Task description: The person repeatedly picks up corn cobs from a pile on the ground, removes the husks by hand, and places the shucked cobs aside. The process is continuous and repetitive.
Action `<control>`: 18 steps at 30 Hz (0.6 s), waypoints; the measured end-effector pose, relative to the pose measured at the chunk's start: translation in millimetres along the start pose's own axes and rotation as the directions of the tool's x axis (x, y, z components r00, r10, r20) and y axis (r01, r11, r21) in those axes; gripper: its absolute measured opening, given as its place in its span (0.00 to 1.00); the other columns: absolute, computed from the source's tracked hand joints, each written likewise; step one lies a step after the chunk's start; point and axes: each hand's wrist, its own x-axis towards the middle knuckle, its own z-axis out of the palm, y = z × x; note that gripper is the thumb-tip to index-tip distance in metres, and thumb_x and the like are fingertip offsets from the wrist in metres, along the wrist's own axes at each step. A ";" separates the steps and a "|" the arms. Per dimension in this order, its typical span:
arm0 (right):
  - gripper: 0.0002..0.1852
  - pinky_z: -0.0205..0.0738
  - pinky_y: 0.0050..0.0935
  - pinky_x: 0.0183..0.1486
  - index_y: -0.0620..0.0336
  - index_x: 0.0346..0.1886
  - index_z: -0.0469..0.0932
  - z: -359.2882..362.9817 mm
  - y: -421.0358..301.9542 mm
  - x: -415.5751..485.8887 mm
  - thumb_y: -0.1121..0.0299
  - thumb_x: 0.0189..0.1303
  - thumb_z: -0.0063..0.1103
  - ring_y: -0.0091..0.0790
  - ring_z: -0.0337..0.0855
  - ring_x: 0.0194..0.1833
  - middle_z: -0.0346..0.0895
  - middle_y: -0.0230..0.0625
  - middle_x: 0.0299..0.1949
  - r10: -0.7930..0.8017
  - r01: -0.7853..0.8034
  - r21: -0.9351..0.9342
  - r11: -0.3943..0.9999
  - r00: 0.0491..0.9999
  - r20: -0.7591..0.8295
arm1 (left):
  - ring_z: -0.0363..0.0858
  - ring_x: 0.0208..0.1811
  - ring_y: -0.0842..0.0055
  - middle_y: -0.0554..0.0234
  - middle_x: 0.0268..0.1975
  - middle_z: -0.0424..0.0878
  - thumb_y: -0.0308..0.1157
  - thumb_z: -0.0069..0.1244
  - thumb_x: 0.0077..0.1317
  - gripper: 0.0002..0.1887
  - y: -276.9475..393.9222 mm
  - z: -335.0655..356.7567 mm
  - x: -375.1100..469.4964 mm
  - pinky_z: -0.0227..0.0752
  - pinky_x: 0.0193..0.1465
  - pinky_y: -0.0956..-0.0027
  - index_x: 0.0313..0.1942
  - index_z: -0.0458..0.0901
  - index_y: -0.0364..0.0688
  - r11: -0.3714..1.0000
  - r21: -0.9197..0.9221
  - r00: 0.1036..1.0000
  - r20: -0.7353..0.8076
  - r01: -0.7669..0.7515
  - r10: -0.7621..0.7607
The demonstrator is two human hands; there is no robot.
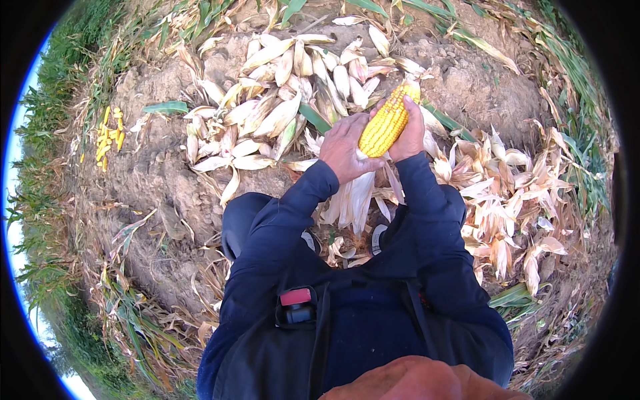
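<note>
A yellow ear of corn is held between my two hands, its kernels bare along most of its length. My left hand grips its lower end, where some pale husk shows. Along the ear's right side, my right hand holds on with the thumb near the upper end. Pale stripped husk leaves lie or hang below my hands, between my knees; whether they are still joined to the ear I cannot tell. Just beyond my hands is a pile of unhusked corn ears.
Loose dry husks are heaped on the soil to my right. Several husked yellow ears lie in a group far to the left. Green corn leaves lie among the pile, and cornstalks edge the left side.
</note>
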 end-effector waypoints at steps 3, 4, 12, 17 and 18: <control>0.20 0.81 0.41 0.45 0.62 0.51 0.73 2.0 4.9 -3.5 0.54 0.71 0.46 0.44 0.84 0.38 0.81 0.45 0.36 0.005 -0.006 0.001 1.000 0.998 0.066 | 0.78 0.59 0.55 0.42 0.58 0.77 0.46 0.71 0.47 0.52 0.2 2.1 1.0 0.68 0.66 0.60 0.67 0.62 0.31 0.981 -0.189 0.998 0.030 0.051 -0.046; 0.20 0.82 0.42 0.45 0.62 0.53 0.73 3.2 5.4 -4.1 0.55 0.71 0.46 0.44 0.85 0.37 0.81 0.45 0.35 -0.007 0.008 -0.007 1.000 0.998 0.060 | 0.78 0.59 0.59 0.44 0.58 0.78 0.47 0.71 0.48 0.50 -0.3 4.1 0.4 0.69 0.65 0.62 0.66 0.65 0.31 0.945 -0.309 0.993 0.071 0.109 -0.091; 0.18 0.84 0.37 0.36 0.66 0.49 0.72 17.4 2.6 -17.2 0.59 0.69 0.52 0.41 0.85 0.31 0.81 0.46 0.33 -0.129 0.132 -0.160 0.978 0.991 0.029 | 0.84 0.47 0.78 0.64 0.48 0.87 0.26 0.69 0.54 0.26 -9.0 30.1 -12.8 0.75 0.56 0.73 0.54 0.81 0.36 0.282 -0.814 0.860 0.460 0.507 -0.221; 0.14 0.82 0.31 0.30 0.63 0.50 0.71 25.0 4.0 -18.8 0.65 0.67 0.59 0.35 0.85 0.28 0.81 0.42 0.31 -0.153 0.158 -0.122 0.980 0.987 0.043 | 0.85 0.45 0.77 0.63 0.47 0.87 0.22 0.68 0.53 0.23 -5.6 37.9 -15.9 0.77 0.53 0.71 0.51 0.82 0.36 0.199 -0.820 0.831 0.473 0.537 -0.294; 0.15 0.82 0.31 0.29 0.63 0.50 0.71 25.7 4.3 -17.4 0.66 0.67 0.60 0.34 0.85 0.28 0.80 0.41 0.30 -0.158 0.167 -0.161 0.973 0.985 0.067 | 0.85 0.45 0.77 0.63 0.46 0.87 0.23 0.66 0.54 0.21 -4.5 38.5 -15.6 0.77 0.52 0.71 0.49 0.83 0.36 0.349 -0.799 0.868 0.408 0.490 -0.283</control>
